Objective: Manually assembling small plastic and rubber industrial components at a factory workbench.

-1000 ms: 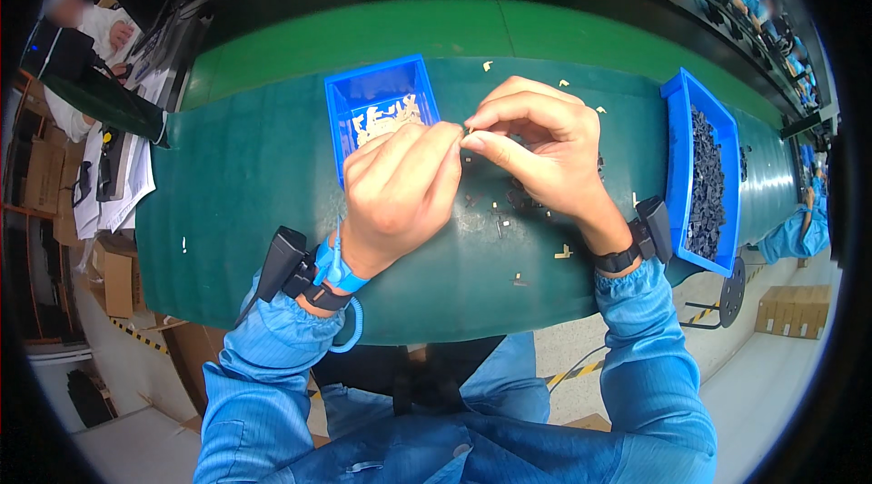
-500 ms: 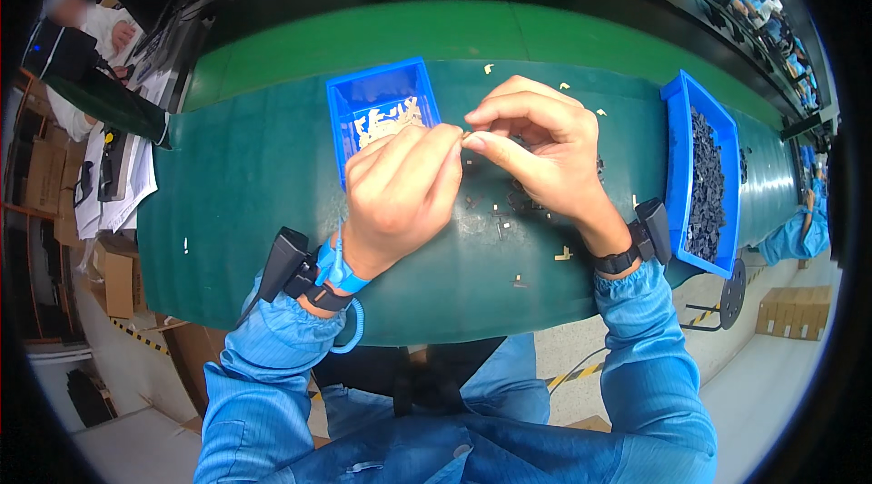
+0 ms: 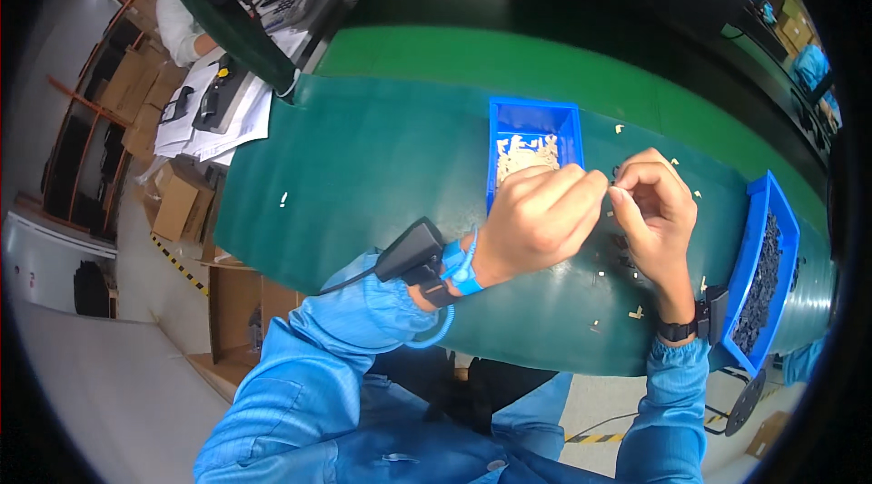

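Note:
My left hand (image 3: 547,216) is closed in a pinch, its fingertips almost touching those of my right hand. Thumb and forefinger of my right hand (image 3: 656,216) are pressed together around a small dark piece (image 3: 612,182), too tiny to make out in detail. Whatever lies inside my left fingertips is hidden. Just behind the left hand stands a blue bin (image 3: 534,103) holding many cream-coloured small parts (image 3: 527,155). Loose cream pieces (image 3: 637,312) and dark bits are scattered on the green mat (image 3: 381,175) around and below the right hand.
At the right edge a long blue bin (image 3: 749,248) is filled with small black parts (image 3: 761,289). Papers (image 3: 245,121) and a dark device lie at the far left, where another person's sleeve (image 3: 177,25) shows. A cardboard box (image 3: 182,198) sits beyond the mat's left edge.
The view has swung left, so the bins and hands appear farther right and lower. Both hands remain fingertip to fingertip, pinching; little else has changed on the mat.

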A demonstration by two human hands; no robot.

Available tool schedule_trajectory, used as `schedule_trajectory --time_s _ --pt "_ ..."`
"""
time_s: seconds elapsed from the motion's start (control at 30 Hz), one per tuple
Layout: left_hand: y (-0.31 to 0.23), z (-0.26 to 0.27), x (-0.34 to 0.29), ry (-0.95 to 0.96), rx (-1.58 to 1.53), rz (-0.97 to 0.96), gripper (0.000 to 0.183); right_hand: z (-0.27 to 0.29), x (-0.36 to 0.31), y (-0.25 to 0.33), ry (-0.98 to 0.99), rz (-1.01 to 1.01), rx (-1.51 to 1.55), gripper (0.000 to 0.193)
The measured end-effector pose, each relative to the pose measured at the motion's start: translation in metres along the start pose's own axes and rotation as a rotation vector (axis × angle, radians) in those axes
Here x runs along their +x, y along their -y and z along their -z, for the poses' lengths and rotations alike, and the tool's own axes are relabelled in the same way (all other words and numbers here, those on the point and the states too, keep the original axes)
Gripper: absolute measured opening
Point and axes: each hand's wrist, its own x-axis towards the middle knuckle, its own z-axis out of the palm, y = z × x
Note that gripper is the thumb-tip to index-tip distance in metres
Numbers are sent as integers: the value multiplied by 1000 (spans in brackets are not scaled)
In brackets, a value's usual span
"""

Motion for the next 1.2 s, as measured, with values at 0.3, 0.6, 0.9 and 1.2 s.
schedule_trajectory --time_s 0.3,0.6,0.9,1.2 --pt "-1 -5 4 12 -38 -24 19 3 1 3 48 -53 22 10" --pt "-1 -2 5 13 -62 63 12 -1 1 -1 -45 38 -19 15" --pt "-2 -1 6 39 -71 68 12 3 3 -2 -37 144 -87 20" --pt "0 -3 6 33 -96 45 13 3 4 -2 -39 199 -123 19"
